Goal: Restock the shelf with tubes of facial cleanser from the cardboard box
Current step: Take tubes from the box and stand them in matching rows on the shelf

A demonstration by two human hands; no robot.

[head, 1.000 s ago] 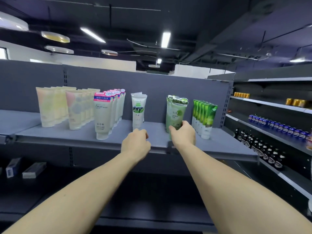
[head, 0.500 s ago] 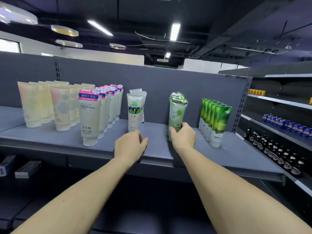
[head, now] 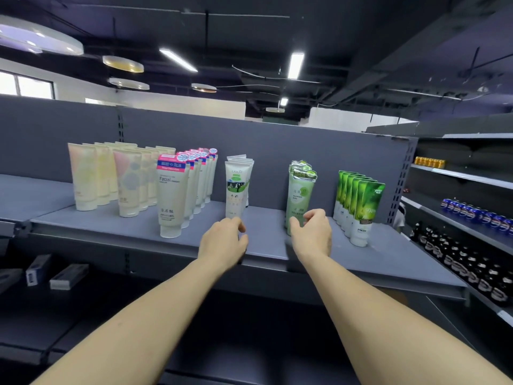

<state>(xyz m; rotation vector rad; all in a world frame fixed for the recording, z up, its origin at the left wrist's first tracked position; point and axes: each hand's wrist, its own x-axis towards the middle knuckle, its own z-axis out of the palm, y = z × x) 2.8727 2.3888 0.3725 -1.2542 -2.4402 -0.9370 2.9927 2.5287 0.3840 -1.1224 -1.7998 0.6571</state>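
Rows of facial cleanser tubes stand on the grey shelf (head: 266,245). My right hand (head: 312,232) holds the base of the front light green tube (head: 301,193), thumb on its left and fingers on its right; more of the same stand behind it. My left hand (head: 222,240) sits just in front of the base of the front white tube (head: 236,190), fingers loosely curled and holding nothing. The cardboard box is out of view.
Left of the white row stand pink-topped "Facial" tubes (head: 172,195) and pale peach tubes (head: 83,179). Bright green tubes (head: 363,209) stand to the right. A side shelving unit holds blue cans (head: 477,215) and dark bottles (head: 466,262). Small boxes (head: 68,276) lie on the lower shelf.
The view has drawn closer to the shelf and shifted. My right hand's fingers have loosened and spread at the green tube's base. My left hand stays by the white tube.
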